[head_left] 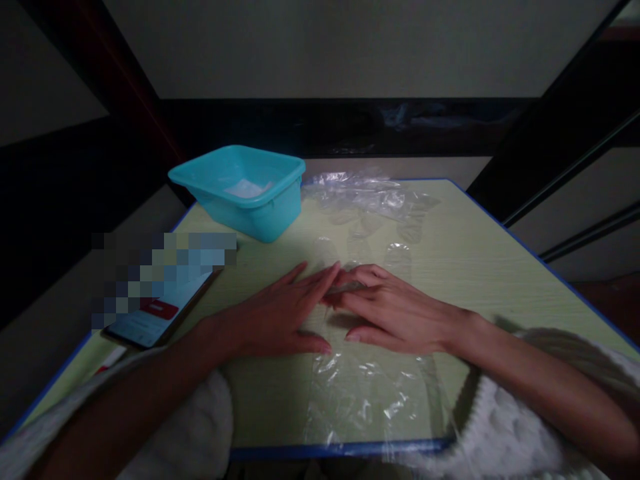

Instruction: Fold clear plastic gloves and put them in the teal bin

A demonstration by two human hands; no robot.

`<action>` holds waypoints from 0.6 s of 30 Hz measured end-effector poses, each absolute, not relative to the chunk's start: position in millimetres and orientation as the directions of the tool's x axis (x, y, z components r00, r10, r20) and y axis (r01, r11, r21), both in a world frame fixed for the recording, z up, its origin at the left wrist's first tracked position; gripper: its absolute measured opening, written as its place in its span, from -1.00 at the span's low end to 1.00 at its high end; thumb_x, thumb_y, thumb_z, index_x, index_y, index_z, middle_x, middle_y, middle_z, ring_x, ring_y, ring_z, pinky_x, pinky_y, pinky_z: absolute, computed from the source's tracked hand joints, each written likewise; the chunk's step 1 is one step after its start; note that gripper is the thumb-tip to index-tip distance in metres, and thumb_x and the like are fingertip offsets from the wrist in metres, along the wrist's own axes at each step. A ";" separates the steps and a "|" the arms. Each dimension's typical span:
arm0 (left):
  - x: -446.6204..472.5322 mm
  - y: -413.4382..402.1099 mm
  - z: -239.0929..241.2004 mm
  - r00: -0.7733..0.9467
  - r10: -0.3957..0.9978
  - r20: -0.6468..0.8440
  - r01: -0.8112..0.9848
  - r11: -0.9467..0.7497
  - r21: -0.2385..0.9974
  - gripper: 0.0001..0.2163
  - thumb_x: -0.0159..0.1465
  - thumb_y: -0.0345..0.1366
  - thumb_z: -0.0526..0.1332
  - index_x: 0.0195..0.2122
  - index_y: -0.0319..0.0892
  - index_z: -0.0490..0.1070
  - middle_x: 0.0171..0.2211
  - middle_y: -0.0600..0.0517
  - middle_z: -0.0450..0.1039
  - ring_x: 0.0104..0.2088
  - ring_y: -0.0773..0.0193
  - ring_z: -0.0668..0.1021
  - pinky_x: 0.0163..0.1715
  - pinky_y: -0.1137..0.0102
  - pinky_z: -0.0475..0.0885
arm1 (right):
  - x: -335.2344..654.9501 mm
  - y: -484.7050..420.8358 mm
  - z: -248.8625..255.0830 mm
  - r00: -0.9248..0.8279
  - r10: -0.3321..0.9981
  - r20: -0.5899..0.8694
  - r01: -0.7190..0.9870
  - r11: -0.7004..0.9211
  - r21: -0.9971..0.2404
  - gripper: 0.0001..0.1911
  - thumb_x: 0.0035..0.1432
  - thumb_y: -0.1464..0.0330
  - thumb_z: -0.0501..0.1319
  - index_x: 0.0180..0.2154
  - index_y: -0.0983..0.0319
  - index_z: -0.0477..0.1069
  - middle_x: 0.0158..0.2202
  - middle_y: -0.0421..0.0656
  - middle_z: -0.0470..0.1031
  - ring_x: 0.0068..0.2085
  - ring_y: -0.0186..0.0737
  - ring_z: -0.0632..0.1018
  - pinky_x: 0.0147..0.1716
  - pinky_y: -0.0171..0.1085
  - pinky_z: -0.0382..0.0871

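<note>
My left hand (pixel 287 313) is held palm down over the table with its fingers stretched out and the thumb apart. My right hand (pixel 390 310) comes in from the other side, its fingers loosely bent and their tips meeting the left fingers. Beneath both hands lies a thin, clear disposable plastic glove (pixel 370 400), flat, with rounded finger ends pointing away from me and its wide end reaching the front edge. Whether my fingertips touch the plastic I cannot tell. Farther back is a crumpled pile of similar clear plastic (pixel 373 193).
A turquoise plastic basin (pixel 270 210) with something white inside stands at the back left. A phone (pixel 155 320), partly blurred out, lies left of my hands. The pale wood-grain table (pixel 495 267) has a blue edge. A wall panel rises behind it.
</note>
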State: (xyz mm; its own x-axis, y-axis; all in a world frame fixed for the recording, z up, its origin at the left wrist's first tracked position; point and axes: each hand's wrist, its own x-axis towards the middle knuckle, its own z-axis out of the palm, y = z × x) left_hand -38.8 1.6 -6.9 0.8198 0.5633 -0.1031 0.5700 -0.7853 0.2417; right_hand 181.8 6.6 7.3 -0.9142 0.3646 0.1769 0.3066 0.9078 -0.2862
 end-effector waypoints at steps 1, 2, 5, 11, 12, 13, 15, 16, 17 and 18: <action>-38.9 1.6 -6.9 0.817 0.567 -0.102 0.573 -0.782 0.246 0.01 0.18 0.06 0.16 0.22 -0.20 -0.74 0.32 -0.26 -0.27 0.30 0.09 -0.08 0.22 0.16 -0.23 | 182.1 7.1 6.8 -0.912 0.369 0.181 0.312 0.908 -0.279 -0.54 0.29 0.11 -0.12 -0.12 0.33 0.33 -0.09 0.03 0.44 0.03 -0.05 0.29 0.04 -0.04 0.10; -38.9 1.7 -6.8 0.817 0.568 -0.100 0.573 -0.780 0.252 0.01 0.18 0.07 0.15 0.22 -0.20 -0.75 0.32 -0.26 -0.27 0.30 0.08 -0.08 0.22 0.15 -0.23 | 182.3 7.6 6.1 -0.910 0.371 0.186 0.315 0.909 -0.273 -0.53 0.29 0.10 -0.12 -0.11 0.33 0.32 -0.09 0.03 0.44 0.02 -0.05 0.29 0.03 -0.04 0.11; -39.0 1.5 -6.4 0.817 0.567 -0.099 0.571 -0.776 0.269 0.01 0.17 0.10 0.14 0.22 -0.20 -0.75 0.32 -0.27 -0.29 0.30 0.05 -0.08 0.22 0.13 -0.20 | 182.4 8.6 4.3 -0.908 0.368 0.199 0.313 0.913 -0.261 -0.50 0.29 0.09 -0.14 -0.08 0.34 0.30 -0.08 0.03 0.44 0.03 -0.04 0.29 0.04 -0.04 0.10; -39.5 2.0 -7.3 0.822 0.564 -0.082 0.563 -0.780 0.274 0.00 0.19 0.11 0.12 0.21 -0.17 -0.78 0.32 -0.24 -0.30 0.30 0.04 -0.08 0.21 0.12 -0.21 | 181.1 8.9 3.8 -0.912 0.354 0.207 0.291 0.915 -0.281 -0.48 0.29 0.09 -0.14 -0.06 0.37 0.29 -0.06 0.05 0.42 0.06 -0.02 0.28 0.08 -0.02 0.08; -39.5 2.3 -7.6 0.822 0.564 -0.082 0.562 -0.780 0.276 0.00 0.18 0.11 0.12 0.22 -0.18 -0.76 0.32 -0.24 -0.30 0.30 0.04 -0.08 0.22 0.12 -0.22 | 181.2 8.7 4.0 -0.915 0.345 0.209 0.279 0.915 -0.291 -0.48 0.29 0.08 -0.13 -0.06 0.37 0.30 -0.07 0.05 0.42 0.08 -0.02 0.27 0.09 -0.02 0.07; -39.5 2.5 -7.7 0.822 0.563 -0.084 0.562 -0.779 0.277 0.00 0.18 0.11 0.12 0.22 -0.19 -0.75 0.32 -0.25 -0.30 0.30 0.04 -0.08 0.22 0.12 -0.22 | 181.3 8.3 4.2 -0.918 0.336 0.213 0.266 0.916 -0.299 -0.49 0.28 0.08 -0.13 -0.07 0.36 0.30 -0.08 0.05 0.42 0.09 -0.03 0.26 0.10 -0.03 0.06; -39.2 2.8 -7.8 0.820 0.565 -0.091 0.566 -0.776 0.279 -0.01 0.18 0.12 0.12 0.24 -0.21 -0.71 0.32 -0.25 -0.29 0.30 0.05 -0.07 0.22 0.13 -0.23 | 181.5 7.2 4.4 -0.921 0.320 0.222 0.244 0.918 -0.313 -0.50 0.28 0.08 -0.12 -0.10 0.35 0.32 -0.10 0.03 0.43 0.11 -0.04 0.24 0.13 -0.03 0.03; -39.0 2.9 -7.7 0.818 0.567 -0.097 0.569 -0.773 0.279 -0.01 0.18 0.12 0.12 0.24 -0.21 -0.70 0.32 -0.25 -0.28 0.30 0.05 -0.07 0.22 0.13 -0.24 | 181.4 6.4 4.4 -0.923 0.313 0.225 0.235 0.920 -0.315 -0.51 0.28 0.08 -0.11 -0.10 0.34 0.32 -0.10 0.03 0.43 0.12 -0.05 0.23 0.13 -0.03 0.02; -38.8 2.9 -7.6 0.816 0.569 -0.101 0.573 -0.771 0.279 -0.01 0.18 0.12 0.12 0.24 -0.21 -0.69 0.32 -0.25 -0.28 0.30 0.06 -0.07 0.22 0.14 -0.24 | 181.3 5.5 4.5 -0.924 0.306 0.227 0.228 0.921 -0.315 -0.51 0.28 0.09 -0.10 -0.11 0.35 0.32 -0.11 0.03 0.43 0.13 -0.05 0.23 0.14 -0.03 0.01; -38.7 2.9 -7.6 0.813 0.572 -0.103 0.576 -0.768 0.279 -0.02 0.18 0.12 0.11 0.24 -0.22 -0.69 0.32 -0.25 -0.28 0.30 0.06 -0.08 0.22 0.14 -0.24 | 180.9 4.5 4.6 -0.927 0.301 0.226 0.223 0.923 -0.315 -0.51 0.28 0.09 -0.09 -0.11 0.36 0.33 -0.12 0.04 0.44 0.13 -0.04 0.23 0.15 -0.03 0.00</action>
